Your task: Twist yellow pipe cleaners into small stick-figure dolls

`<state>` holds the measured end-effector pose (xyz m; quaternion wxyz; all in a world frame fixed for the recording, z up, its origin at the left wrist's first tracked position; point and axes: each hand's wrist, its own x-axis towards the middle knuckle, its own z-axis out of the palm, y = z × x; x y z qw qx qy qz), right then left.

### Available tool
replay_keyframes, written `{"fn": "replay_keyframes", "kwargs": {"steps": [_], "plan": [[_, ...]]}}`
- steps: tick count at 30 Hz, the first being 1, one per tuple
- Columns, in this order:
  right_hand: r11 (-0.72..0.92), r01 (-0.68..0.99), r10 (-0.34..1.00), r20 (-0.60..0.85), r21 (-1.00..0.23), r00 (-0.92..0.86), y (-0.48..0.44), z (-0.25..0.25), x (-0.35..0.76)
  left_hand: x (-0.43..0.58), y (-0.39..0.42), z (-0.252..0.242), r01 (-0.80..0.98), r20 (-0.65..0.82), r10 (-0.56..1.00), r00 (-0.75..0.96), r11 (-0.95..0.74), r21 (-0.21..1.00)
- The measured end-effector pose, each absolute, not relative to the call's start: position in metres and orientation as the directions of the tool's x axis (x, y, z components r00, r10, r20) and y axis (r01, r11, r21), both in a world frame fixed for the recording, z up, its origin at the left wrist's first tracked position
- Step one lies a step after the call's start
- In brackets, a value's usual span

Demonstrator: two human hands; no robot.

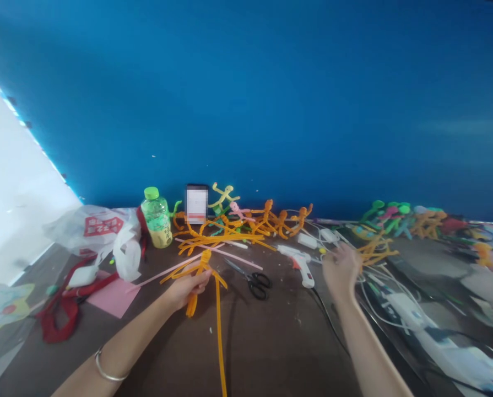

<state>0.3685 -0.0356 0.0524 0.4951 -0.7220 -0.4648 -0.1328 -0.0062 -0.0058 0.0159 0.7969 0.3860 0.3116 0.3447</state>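
Observation:
My left hand (187, 288) is closed around a half-twisted orange pipe-cleaner figure (200, 275), with one long orange strand trailing toward the front edge. My right hand (342, 268) reaches out to the right, fingers spread over a loose bunch of orange pipe cleaners (376, 249) and touching them; whether it grips any is unclear. Black-handled scissors (252, 280) and a white glue gun (299, 263) lie on the brown table (271, 342) between my hands.
Finished orange, yellow and pink figures (266, 218) stand along the blue wall beside a phone (196, 204) and a green-capped bottle (157, 218). A white plastic bag (101, 231), pink paper and a red strap lie left. Cables, a power strip (407, 311) and colourful figures (399, 218) crowd the right.

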Motion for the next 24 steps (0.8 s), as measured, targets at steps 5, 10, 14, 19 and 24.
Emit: {"fn": "replay_keyframes", "kwargs": {"steps": [5,10,14,19,24], "plan": [[0.493,0.834,0.708,0.671,-0.247,-0.22,-0.034,0.041,0.228,-0.006,-0.003,0.015,-0.367,-0.251,0.811,0.529,0.484,0.794],[0.686,0.727,0.584,0.618,-0.031,-0.526,-0.045,0.029,0.156,-0.006,-0.002,0.011,-0.408,-0.244,0.842,0.48,0.461,0.788],[0.689,0.725,0.537,0.664,0.01,-0.52,-0.049,0.024,0.156,0.0,-0.004,0.008,-0.43,-0.211,0.879,0.428,0.404,0.808],[0.635,0.772,0.554,0.671,0.045,-0.494,-0.049,0.023,0.166,0.006,-0.007,0.007,-0.437,-0.182,0.918,0.353,0.333,0.836],[0.622,0.781,0.548,0.68,0.057,-0.487,-0.048,0.018,0.171,0.008,-0.009,0.012,-0.416,-0.165,0.939,0.301,0.285,0.863]]}}
